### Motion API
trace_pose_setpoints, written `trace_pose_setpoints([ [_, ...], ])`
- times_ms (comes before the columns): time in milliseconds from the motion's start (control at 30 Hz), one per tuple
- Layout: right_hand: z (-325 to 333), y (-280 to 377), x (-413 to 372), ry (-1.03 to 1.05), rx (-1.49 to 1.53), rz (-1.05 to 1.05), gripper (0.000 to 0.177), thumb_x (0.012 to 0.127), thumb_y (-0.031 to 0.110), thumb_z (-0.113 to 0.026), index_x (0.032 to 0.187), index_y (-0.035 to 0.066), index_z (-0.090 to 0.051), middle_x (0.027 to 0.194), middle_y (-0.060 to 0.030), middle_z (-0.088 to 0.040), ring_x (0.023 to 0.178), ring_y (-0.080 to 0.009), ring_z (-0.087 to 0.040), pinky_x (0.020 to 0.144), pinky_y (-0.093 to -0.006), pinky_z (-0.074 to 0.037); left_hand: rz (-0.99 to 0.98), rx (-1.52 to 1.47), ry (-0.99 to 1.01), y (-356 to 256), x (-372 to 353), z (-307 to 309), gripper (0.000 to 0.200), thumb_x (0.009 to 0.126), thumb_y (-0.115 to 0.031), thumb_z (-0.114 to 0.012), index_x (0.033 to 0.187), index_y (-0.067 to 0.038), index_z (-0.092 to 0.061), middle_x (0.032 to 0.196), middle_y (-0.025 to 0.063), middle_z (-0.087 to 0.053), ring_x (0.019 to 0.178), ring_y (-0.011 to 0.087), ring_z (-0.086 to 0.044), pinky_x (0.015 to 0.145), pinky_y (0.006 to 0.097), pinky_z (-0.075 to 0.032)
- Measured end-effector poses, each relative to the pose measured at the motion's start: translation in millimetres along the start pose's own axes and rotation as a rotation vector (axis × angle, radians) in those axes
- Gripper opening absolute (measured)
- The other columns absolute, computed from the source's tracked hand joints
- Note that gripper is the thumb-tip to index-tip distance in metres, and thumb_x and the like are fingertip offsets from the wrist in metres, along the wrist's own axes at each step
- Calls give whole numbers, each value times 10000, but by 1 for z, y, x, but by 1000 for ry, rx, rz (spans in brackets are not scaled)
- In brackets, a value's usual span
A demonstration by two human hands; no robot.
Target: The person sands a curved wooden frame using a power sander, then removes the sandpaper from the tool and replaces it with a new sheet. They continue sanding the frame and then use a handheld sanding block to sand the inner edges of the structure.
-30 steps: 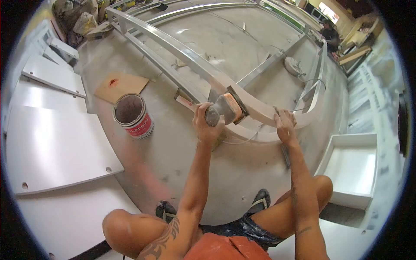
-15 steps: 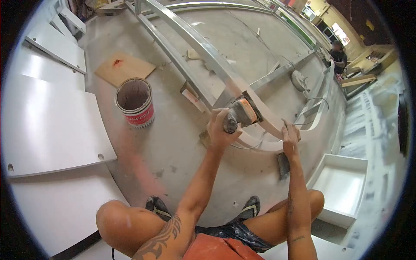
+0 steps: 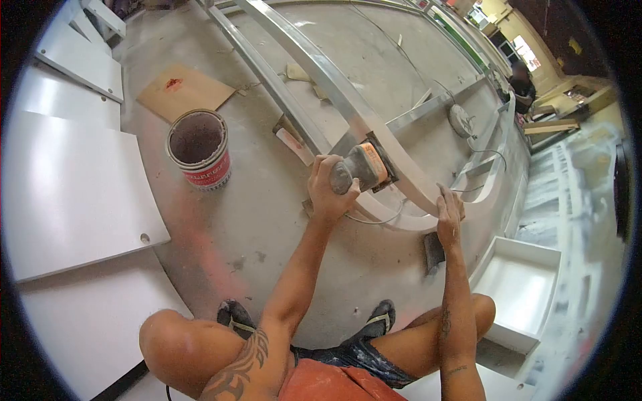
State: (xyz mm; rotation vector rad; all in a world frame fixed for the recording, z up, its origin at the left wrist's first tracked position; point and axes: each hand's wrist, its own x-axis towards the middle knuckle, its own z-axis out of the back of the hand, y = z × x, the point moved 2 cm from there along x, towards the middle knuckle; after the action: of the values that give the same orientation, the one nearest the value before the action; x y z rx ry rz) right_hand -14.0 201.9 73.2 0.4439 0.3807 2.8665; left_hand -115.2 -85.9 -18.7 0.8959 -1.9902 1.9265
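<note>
My left hand [image 3: 328, 190] is wrapped around the dark rear body of an electric sander [image 3: 364, 167] with an orange label. The sander's flat pad stands on edge against the inner side of a curved, pale-coated part of a metal frame [image 3: 408, 167]. Farther along that curve, my right hand [image 3: 451, 212] grips the frame, fingers over its edge. A cord [image 3: 381, 221] loops below the sander. Under the bend, a dark block [image 3: 433, 252] lies on the floor near my right wrist.
An open bucket [image 3: 198, 148] with a red label stands left, beside a stained brown board [image 3: 184, 92]. White panels [image 3: 80, 194] lie along the left side. A white tray-like box [image 3: 518, 284] sits at right. Another person [image 3: 521, 87] is at the far right.
The view has shifted slightly, so the bucket and panels appear farther left and higher. The sander's rear end has swung up and left with my left hand. My right hand stays on the frame.
</note>
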Motion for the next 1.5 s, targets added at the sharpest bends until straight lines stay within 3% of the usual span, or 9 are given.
trace_pose_setpoints([
  [167, 5, 8, -3, 57, -11, -47, 439, 1031, 280, -407, 1396, 104, -576, 1312, -127, -587, 1283, -311, -466, 1160, -431, -231, 41, 8, -29, -10, -12, -10, 503, 667, -79, -727, 1143, -61, -565, 1038, 133, -542, 931, 301, -581, 853, 419, -490],
  [233, 0, -2, -2, 44, 0, -31, 435, 1030, 277, -410, 1392, 105, -580, 1314, -123, -588, 1285, -309, -464, 1159, -433, -231, 28, 28, -56, -16, -20, -12, 534, 633, -143, -791, 1125, -81, -593, 1049, 148, -592, 930, 377, -630, 823, 473, -532],
  [467, -3, -1, -2, 27, 19, -47, 425, 1024, 286, -442, 1377, 113, -604, 1312, -101, -594, 1303, -303, -446, 1164, -457, -218, 50, 4, -67, -41, -42, -21, 514, 641, -160, -797, 1108, -81, -596, 992, 145, -586, 897, 360, -633, 769, 464, -538],
  [533, -5, -5, -2, 23, 8, -46, 428, 1024, 291, -444, 1378, 108, -603, 1309, -106, -595, 1300, -308, -450, 1161, -455, -227, 107, -21, -28, -43, -51, -21, 499, 661, -104, -763, 1118, -73, -566, 1015, 125, -557, 932, 318, -604, 841, 431, -504],
  [867, -8, -12, 0, 8, -6, -22, 429, 1022, 286, -449, 1373, 97, -605, 1299, -141, -602, 1285, -332, -471, 1139, -451, -281, 86, 3, -103, -27, -2, -12, 464, 688, -87, -745, 1115, -55, -565, 1008, 133, -557, 948, 327, -597, 870, 444, -485],
  [933, -5, -3, -1, 4, -3, -34, 425, 1021, 284, -450, 1372, 105, -608, 1301, -139, -603, 1284, -331, -472, 1138, -453, -283, 166, 0, -72, -28, 6, -10, 471, 694, -81, -739, 1127, -56, -556, 1006, 125, -553, 964, 318, -591, 878, 433, -474],
  [1233, -7, -7, 2, 3, -24, -13, 417, 1019, 271, -447, 1372, 122, -611, 1285, -129, -603, 1268, -319, -475, 1140, -466, -278, 155, -33, -86, -33, -40, -20, 454, 700, -65, -734, 1119, -67, -558, 968, 107, -529, 898, 286, -573, 860, 404, -476],
  [1500, -6, -4, 0, -6, -3, -28, 422, 1018, 276, -446, 1370, 112, -609, 1290, -127, -600, 1254, -321, -481, 1139, -441, -271, 225, -33, -92, -20, -3, -12, 428, 736, -66, -707, 1135, -59, -553, 972, 95, -533, 900, 254, -560, 871, 382, -472],
])
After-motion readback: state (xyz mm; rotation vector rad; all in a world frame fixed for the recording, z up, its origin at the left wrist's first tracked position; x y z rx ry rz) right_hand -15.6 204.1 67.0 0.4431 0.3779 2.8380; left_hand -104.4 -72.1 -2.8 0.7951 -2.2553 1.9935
